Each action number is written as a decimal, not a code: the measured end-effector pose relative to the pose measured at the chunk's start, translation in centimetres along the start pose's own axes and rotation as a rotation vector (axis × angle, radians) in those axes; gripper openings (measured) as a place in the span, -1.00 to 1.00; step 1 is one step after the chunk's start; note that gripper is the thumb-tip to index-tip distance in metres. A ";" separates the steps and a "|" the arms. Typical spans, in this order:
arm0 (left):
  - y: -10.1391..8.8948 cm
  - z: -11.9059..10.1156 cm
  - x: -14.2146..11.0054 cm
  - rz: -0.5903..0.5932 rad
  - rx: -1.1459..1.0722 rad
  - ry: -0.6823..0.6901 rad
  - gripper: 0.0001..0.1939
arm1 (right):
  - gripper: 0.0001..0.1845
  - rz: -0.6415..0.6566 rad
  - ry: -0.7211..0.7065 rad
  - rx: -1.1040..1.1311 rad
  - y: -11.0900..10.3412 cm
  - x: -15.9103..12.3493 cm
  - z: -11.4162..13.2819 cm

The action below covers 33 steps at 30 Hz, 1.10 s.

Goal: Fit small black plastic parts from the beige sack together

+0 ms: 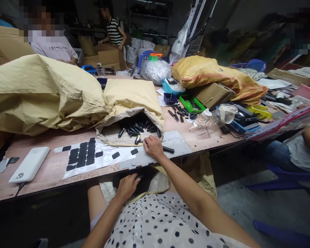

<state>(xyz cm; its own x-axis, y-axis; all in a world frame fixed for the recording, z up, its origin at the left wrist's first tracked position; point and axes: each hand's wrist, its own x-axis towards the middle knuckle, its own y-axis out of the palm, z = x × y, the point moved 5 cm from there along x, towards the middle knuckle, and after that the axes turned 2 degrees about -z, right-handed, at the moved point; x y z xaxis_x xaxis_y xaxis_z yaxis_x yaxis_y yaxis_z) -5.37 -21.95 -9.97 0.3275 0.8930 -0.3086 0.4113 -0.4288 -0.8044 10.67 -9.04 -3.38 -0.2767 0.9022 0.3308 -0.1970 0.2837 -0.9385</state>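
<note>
Two bare hands work at the near edge of a wooden table (51, 172). Low in the centre of the frame, the left hand (127, 187) curls about a dark piece (139, 177) just below that edge, over the lap. Above it, the right hand (153, 147) is closed over the shaft of a small hammer (168, 150), its handle lying on a grey board (181, 142) that reaches the edge. At lower left, a white device (30, 164) bears a round mark but no wording I can read; pinkish wood shows between it and a white sheet (103, 162) carrying black pads (91, 155). More wood shows right of the board. Beyond, at centre, an open sack (131, 91) shows black handles (141, 125) in its mouth. Far back at upper left, a co-worker's pale shirt (51, 44) carries lettering too blurred to read surely.
</note>
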 end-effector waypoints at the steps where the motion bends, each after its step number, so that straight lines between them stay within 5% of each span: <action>1: 0.4 0.6 0.2 0.056 0.050 -0.068 -0.68 | -0.79 -0.004 0.000 -0.001 0.0 0.0 0.0; 6: -0.3 0.6 0.1 0.185 0.041 -0.069 -0.82 | -0.80 -0.022 0.000 -0.004 0.1 0.0 0.1; 10: -4.0 -1.9 1.3 0.144 -0.312 0.067 -0.75 | -0.81 -0.027 -0.002 -0.011 0.2 -0.1 0.0; 14: -10.7 -1.3 4.9 -0.220 -0.474 -0.029 -0.68 | -0.82 -0.035 -0.011 -0.006 0.1 -0.1 0.1; 19: -17.0 1.8 9.0 -0.745 -0.251 -0.297 -0.80 | -0.82 -0.036 -0.012 0.001 0.2 -0.1 0.1; 25: -17.3 3.4 11.7 -0.746 -0.142 -0.448 -0.93 | -0.82 -0.033 -0.008 0.006 0.3 0.0 0.1; 30: -16.5 2.8 9.0 -0.893 -0.227 -0.148 -0.89 | -0.82 -0.046 -0.015 0.000 0.2 -0.1 0.0; 33: -14.0 1.9 7.0 -0.798 -0.256 0.069 -0.86 | -0.82 -0.041 -0.025 -0.014 0.3 -0.1 0.0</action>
<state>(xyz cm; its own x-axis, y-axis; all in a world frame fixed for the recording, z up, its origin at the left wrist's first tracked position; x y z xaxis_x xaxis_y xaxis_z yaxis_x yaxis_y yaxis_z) -10.43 -9.46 -1.83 -0.0962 0.9346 0.3424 0.7192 0.3030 -0.6252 10.65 -9.09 -3.67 -0.2921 0.8812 0.3717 -0.1952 0.3255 -0.9252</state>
